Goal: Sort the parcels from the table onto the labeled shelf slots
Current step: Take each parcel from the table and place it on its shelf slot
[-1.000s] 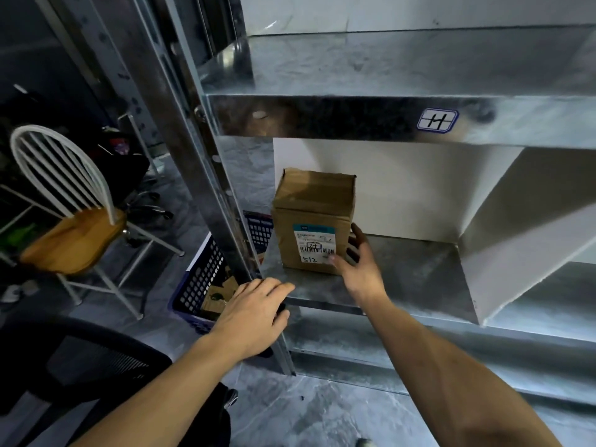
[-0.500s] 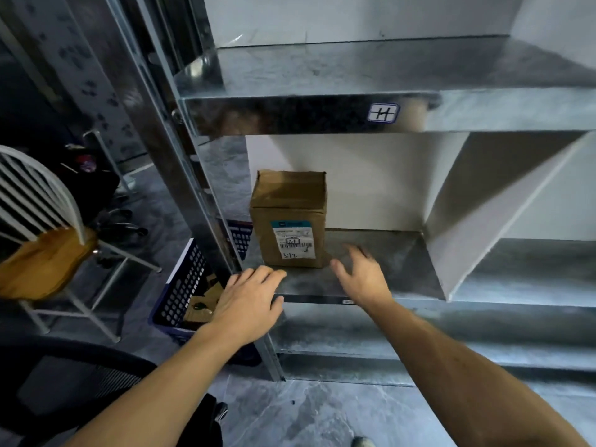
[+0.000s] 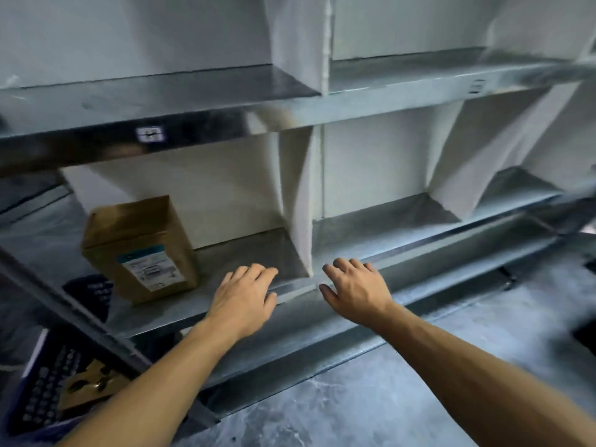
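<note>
A brown cardboard parcel [image 3: 138,246] with a white and teal label stands upright in the leftmost slot of the metal shelf [image 3: 225,304]. My left hand [image 3: 243,298] hovers at the shelf's front edge, just right of the parcel, fingers relaxed and holding nothing. My right hand [image 3: 356,290] is spread at the front edge of the neighbouring slot, right of the white divider [image 3: 298,201], and holds nothing. A slot label [image 3: 149,134] on the upper shelf's edge is blurred.
White dividers split the shelf into slots; a second divider [image 3: 464,175] stands further right. A dark blue crate [image 3: 48,382] with cardboard scraps sits on the floor at lower left, behind a metal upright [image 3: 80,321]. Grey marbled floor [image 3: 387,398] lies below.
The view has swung right and tilted. Both hands have moved right along the shelf edge, away from the parcel, which stays in its slot. The chair has left the view.
</note>
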Demonstrator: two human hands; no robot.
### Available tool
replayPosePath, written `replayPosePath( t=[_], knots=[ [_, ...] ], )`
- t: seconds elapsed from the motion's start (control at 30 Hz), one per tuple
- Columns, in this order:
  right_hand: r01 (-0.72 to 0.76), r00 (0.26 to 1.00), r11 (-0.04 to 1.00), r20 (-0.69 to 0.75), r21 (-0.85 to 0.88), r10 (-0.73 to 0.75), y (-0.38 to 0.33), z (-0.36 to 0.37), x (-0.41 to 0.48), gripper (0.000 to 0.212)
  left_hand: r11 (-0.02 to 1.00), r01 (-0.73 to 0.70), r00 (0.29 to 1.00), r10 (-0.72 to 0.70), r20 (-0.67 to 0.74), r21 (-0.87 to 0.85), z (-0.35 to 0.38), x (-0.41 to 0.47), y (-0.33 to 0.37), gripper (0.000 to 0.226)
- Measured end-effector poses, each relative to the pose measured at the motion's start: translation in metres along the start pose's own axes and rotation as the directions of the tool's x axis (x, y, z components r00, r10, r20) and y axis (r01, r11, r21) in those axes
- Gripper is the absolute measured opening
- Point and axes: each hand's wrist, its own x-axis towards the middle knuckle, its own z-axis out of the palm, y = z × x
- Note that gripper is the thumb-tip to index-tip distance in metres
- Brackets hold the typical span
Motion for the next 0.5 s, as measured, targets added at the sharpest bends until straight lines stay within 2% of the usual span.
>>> replayPosePath(
  t=[0.13,0.2,0.27,0.5],
  knots=[
    [-0.110,0.994,0.993,0.008,-0.041,0.111,0.062,-0.016,-0.042,0.054,0.995,-0.100,0.995,0.100,0.007,0.016,0.004,0.028,0.068,0.049],
    [-0.233,0.972,0.970,0.009,-0.069,0.234,0.130,-0.031,-0.096,0.056,0.974,-0.225,0.974,0.225,0.000,0.026,0.009,0.051,0.149,0.048],
    [-0.269,0.963,0.959,-0.005,-0.087,0.270,0.155,-0.036,-0.113,0.052,0.968,-0.250,0.968,0.250,0.005,0.005,0.010,0.061,0.176,0.047],
    [-0.535,0.845,0.834,-0.052,-0.135,0.533,0.297,-0.064,-0.245,0.045,0.866,-0.500,0.866,0.500,-0.023,-0.009,0.026,0.105,0.364,0.050]
  ],
)
